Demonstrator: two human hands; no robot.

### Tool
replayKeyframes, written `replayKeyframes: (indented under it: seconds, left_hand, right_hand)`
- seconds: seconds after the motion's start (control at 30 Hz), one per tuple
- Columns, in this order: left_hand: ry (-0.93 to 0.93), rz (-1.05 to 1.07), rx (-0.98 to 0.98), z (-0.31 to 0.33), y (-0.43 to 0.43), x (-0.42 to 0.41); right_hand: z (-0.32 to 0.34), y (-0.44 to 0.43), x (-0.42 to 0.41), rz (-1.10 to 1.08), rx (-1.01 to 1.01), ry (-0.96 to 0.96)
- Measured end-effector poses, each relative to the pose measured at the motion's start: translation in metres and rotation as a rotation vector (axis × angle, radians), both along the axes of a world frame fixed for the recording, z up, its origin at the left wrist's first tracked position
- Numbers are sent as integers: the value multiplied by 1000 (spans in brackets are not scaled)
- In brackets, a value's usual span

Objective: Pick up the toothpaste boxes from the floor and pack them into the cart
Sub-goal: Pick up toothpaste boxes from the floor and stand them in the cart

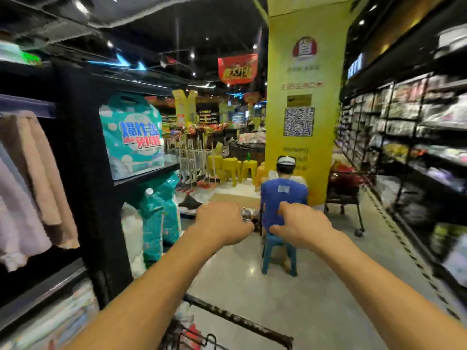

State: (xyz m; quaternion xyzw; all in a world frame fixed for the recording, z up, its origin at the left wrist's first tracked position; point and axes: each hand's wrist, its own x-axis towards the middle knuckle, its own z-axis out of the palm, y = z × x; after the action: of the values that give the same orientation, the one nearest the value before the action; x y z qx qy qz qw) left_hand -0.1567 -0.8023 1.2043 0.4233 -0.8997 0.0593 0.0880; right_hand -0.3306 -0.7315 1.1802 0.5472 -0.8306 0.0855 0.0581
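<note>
Fingers of the left hand [222,223] curl loosely downward, empty, as do those of the right hand [300,224], both outstretched above the black wire cart [240,319] at the bottom edge, its reddish contents [194,333] too blurred to name.

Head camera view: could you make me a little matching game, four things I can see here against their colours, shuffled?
Things:
1. pillar
2. hanging banner
3. seated person's shirt
4. cart handle

Colours:
A. black
B. blue
C. yellow
D. red

Pairs: 1-C, 2-D, 3-B, 4-A.
</note>
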Motion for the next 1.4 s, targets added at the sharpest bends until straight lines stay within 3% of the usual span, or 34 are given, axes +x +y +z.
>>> replayKeyframes:
  seconds: [0.1, 0.37, 0.67, 0.93, 1.4]
  left_hand:
    - [19, -133, 13, 3, 24, -61]
    - [7, -249, -16, 2, 57, -208]
    - [42, -226, 46, -12, 54, -357]
    - [18, -136, 90, -28, -13, -443]
    - [37, 121, 149, -64, -218, -587]
  right_hand:
    - [8, 38, -52, -106, -8, 6]
    - [12, 110, -184, -270, -58, 4]
    - [9, 127, -332, -260, -46, -23]
    - [-15, 36, -426, -118, -36, -5]
    - [-30, -180, -605, 30, -25, 36]
